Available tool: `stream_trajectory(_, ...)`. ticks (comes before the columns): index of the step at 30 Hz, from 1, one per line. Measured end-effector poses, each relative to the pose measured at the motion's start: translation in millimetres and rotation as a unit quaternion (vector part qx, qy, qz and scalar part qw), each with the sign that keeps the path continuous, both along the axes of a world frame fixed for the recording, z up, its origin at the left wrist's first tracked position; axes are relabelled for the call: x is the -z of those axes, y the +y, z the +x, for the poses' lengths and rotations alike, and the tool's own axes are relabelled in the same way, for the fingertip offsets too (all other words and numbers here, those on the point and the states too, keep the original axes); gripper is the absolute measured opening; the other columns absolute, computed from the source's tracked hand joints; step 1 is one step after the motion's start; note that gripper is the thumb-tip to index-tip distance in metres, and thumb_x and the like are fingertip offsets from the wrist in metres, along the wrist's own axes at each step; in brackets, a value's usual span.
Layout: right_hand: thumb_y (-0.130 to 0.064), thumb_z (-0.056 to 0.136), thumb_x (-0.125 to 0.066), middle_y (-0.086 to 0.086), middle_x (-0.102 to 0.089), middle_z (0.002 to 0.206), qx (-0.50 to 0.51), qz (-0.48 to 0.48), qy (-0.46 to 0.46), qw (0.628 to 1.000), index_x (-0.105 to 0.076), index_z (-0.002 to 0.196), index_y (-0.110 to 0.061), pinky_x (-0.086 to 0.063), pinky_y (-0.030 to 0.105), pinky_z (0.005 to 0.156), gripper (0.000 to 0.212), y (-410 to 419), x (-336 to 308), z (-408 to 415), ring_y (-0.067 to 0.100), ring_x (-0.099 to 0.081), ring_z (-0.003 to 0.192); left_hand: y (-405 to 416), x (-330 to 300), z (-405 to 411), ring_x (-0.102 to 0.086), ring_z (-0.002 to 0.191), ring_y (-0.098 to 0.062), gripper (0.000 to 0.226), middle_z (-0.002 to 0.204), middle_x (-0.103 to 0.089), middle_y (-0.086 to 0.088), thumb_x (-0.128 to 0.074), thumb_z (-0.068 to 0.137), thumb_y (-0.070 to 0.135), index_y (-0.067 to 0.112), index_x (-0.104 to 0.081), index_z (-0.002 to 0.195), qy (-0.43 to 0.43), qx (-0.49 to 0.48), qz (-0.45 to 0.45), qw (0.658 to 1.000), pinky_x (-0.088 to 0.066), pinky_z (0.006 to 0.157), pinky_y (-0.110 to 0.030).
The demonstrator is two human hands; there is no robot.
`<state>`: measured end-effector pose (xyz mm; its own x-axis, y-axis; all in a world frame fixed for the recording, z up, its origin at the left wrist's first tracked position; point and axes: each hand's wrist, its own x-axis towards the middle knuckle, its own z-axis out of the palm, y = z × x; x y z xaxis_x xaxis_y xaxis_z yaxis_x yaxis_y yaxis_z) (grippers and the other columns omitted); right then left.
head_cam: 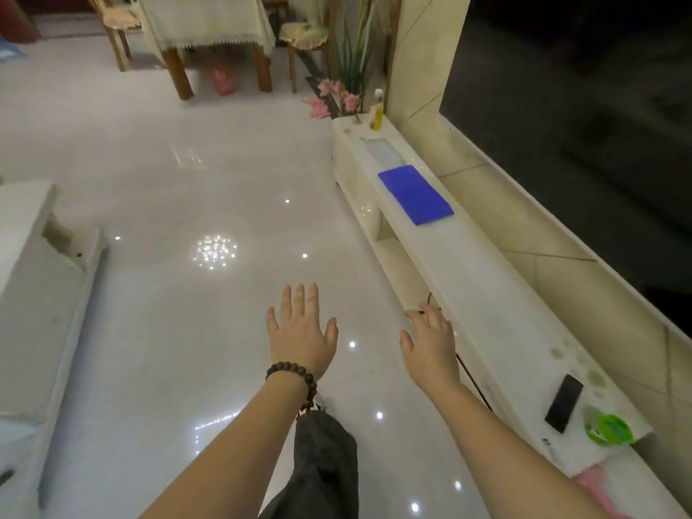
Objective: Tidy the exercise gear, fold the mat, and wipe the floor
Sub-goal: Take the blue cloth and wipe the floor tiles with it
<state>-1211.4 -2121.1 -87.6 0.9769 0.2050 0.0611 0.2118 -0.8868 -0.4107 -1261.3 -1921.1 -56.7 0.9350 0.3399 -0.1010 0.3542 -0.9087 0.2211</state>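
A folded blue cloth (415,194) lies flat on the long white low cabinet (498,316) along the right wall. My left hand (301,331), with a dark bead bracelet on its wrist, is stretched forward over the glossy white floor (179,331), fingers straight and spread, holding nothing. My right hand (430,342) reaches forward beside the cabinet's front edge, fingers loosely spread and empty, well short of the cloth. No mat or exercise gear shows in view.
On the cabinet's near end lie a black phone (564,403), a green round object (608,430) and something pink (599,488). A yellow bottle (377,110) and pink flowers (337,97) stand at its far end. A white table (33,294) sits left; a dining table (209,28) and chairs stand behind.
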Motion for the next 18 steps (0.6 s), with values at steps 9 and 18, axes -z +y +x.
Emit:
stream_trajectory(9, -0.023, 0.098, -0.044, 0.006, -0.03, 0.151, 0.014, -0.022, 0.019, 0.999, -0.045, 0.136, -0.015, -0.009, 0.04, 0.118, 0.039, 111.4, -25.4, 231.9, 0.02, -0.013, 0.144, 122.8, -7.0, 221.5, 0.007, 0.149, -0.021, 0.067, 0.163, 0.0, -0.002, -0.022, 0.099, 0.049, 0.021, 0.004, 0.154, 0.005, 0.044, 0.031, 0.999, -0.003, 0.12, -0.047)
stream_trajectory(18, -0.022, 0.097, -0.045, 0.008, -0.033, 0.15, 0.071, -0.026, 0.044, 0.996, -0.049, 0.133, -0.015, -0.02, 0.044, 0.116, 0.037, 154.7, -13.7, 367.0, 0.022, -0.02, 0.142, 160.7, -7.2, 393.6, 0.009, 0.149, -0.022, 0.067, 0.163, 0.002, -0.002, -0.023, 0.1, 0.049, 0.021, 0.005, 0.154, 0.016, 0.12, 0.004, 0.993, 0.0, 0.12, -0.047)
